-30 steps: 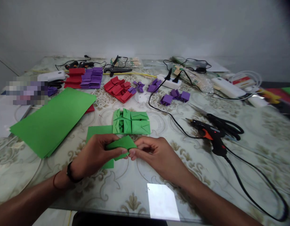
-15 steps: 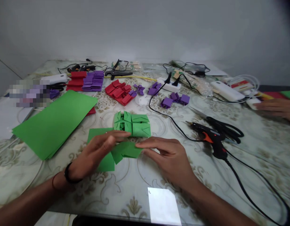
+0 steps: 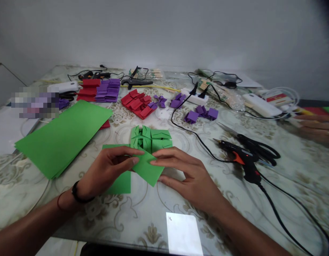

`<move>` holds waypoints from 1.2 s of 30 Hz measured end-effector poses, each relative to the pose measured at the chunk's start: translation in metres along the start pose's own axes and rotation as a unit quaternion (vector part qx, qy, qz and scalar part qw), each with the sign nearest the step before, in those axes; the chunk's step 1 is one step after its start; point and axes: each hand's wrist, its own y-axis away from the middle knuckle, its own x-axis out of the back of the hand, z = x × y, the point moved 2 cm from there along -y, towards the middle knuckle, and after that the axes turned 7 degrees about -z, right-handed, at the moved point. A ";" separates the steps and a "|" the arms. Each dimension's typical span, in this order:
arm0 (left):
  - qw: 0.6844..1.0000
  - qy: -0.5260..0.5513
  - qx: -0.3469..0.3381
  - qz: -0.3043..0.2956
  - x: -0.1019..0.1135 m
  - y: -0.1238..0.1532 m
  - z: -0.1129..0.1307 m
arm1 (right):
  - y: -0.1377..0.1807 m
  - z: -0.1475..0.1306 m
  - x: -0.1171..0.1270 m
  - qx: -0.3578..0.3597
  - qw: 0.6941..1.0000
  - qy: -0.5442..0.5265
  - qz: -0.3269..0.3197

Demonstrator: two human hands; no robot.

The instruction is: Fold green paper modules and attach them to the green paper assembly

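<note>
Between my two hands is a small piece of green paper, held at a slant just above the table. My left hand pinches its upper left edge between thumb and fingers. On its right side, my right hand grips it, thumb below and fingers on top. Right behind the paper lie several folded green paper pieces, set side by side. A flat green sheet lies on the table, partly under my left hand.
To the left lies a stack of green sheets. Red folded pieces and purple ones sit farther back. At right are a glue gun with its cord, scissors and a power strip. Another person's hand is at far right.
The green paper has been lifted and turned, so a corner now points toward me. My left hand has gone from lying flat over it to pinching its edge.
</note>
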 end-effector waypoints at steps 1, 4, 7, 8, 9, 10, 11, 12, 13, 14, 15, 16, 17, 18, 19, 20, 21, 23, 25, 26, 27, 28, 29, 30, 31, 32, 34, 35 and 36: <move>1.000 0.006 -0.002 -0.011 0.000 0.001 0.002 | 0.000 -0.001 0.001 0.003 1.000 -0.008 0.005; 0.997 0.056 -0.002 -0.058 -0.001 0.003 0.008 | 0.000 -0.003 0.004 0.021 0.999 -0.035 0.032; 0.996 0.058 -0.015 -0.072 0.000 0.005 0.011 | 0.002 -0.005 0.007 0.038 0.997 -0.049 0.054; 0.997 0.039 -0.023 -0.067 0.001 0.006 0.011 | 0.002 -0.006 0.008 0.040 0.996 -0.051 0.059; 0.998 0.014 -0.035 -0.060 0.002 0.006 0.010 | 0.003 -0.006 0.008 0.042 0.996 -0.052 0.062; 0.997 -0.014 -0.049 -0.052 0.003 0.007 0.010 | 0.003 -0.005 0.008 0.043 0.996 -0.053 0.064; 0.996 -0.044 -0.066 -0.043 0.004 0.007 0.009 | 0.003 -0.005 0.008 0.044 0.995 -0.054 0.066; 0.993 -0.074 -0.088 -0.033 0.005 0.007 0.009 | 0.003 -0.004 0.008 0.044 0.995 -0.057 0.068; 0.988 -0.104 -0.112 -0.023 0.006 0.008 0.009 | 0.003 -0.003 0.008 0.045 0.995 -0.062 0.070; 0.982 -0.131 -0.136 -0.014 0.006 0.009 0.009 | 0.003 -0.002 0.007 0.045 0.994 -0.071 0.074; 0.976 -0.154 -0.156 -0.005 0.006 0.010 0.009 | 0.003 -0.001 0.006 0.043 0.993 -0.083 0.078; 0.970 -0.170 -0.174 0.003 0.006 0.011 0.009 | 0.003 -0.001 0.005 0.040 0.991 -0.098 0.082; 0.965 -0.182 -0.188 0.008 0.006 0.012 0.010 | 0.003 -0.001 0.004 0.037 0.989 -0.113 0.083; 0.961 -0.190 -0.199 0.013 0.005 0.013 0.010 | 0.002 -0.001 0.003 0.032 0.988 -0.129 0.083; 0.959 -0.194 -0.208 0.019 0.004 0.013 0.011 | 0.002 -0.001 0.002 0.025 0.986 -0.144 0.080; 0.957 -0.195 -0.215 0.024 0.004 0.014 0.012 | 0.002 -0.002 0.001 0.019 0.984 -0.157 0.078; 0.956 -0.193 -0.220 0.027 0.003 0.014 0.014 | 0.002 -0.002 0.000 0.012 0.983 -0.166 0.078; 0.955 -0.181 -0.232 0.028 0.002 0.014 0.016 | 0.002 -0.002 0.000 0.001 0.981 -0.178 0.080; 0.954 -0.163 -0.251 0.026 0.001 0.014 0.019 | 0.002 -0.002 0.000 -0.008 0.978 -0.190 0.086; 0.953 -0.156 -0.259 0.027 0.000 0.015 0.020 | 0.002 -0.002 0.000 -0.011 0.976 -0.198 0.088; 0.952 -0.151 -0.263 0.032 0.000 0.015 0.021 | 0.001 -0.002 -0.001 -0.014 0.974 -0.206 0.089; 0.952 -0.150 -0.264 0.040 0.000 0.015 0.021 | 0.001 -0.002 -0.001 -0.017 0.973 -0.214 0.089; 0.952 -0.151 -0.261 0.050 0.000 0.016 0.021 | 0.001 -0.002 -0.001 -0.020 0.971 -0.221 0.090; 0.953 -0.151 -0.258 0.059 -0.001 0.016 0.021 | 0.000 -0.002 -0.002 -0.025 0.969 -0.227 0.092; 0.953 -0.147 -0.256 0.065 -0.002 0.017 0.021 | 0.000 -0.002 -0.003 -0.031 0.967 -0.233 0.095; 0.955 -0.140 -0.254 0.070 -0.003 0.017 0.020 | 0.000 -0.002 -0.003 -0.038 0.965 -0.239 0.098; 0.959 -0.115 -0.247 0.076 -0.004 0.018 0.019 | 0.001 -0.001 -0.004 -0.052 0.961 -0.251 0.105; 0.962 -0.103 -0.242 0.078 -0.004 0.018 0.019 | 0.001 -0.001 -0.005 -0.058 0.959 -0.257 0.108; 0.963 -0.094 -0.239 0.079 -0.004 0.019 0.018 | 0.001 0.000 -0.005 -0.062 0.957 -0.262 0.110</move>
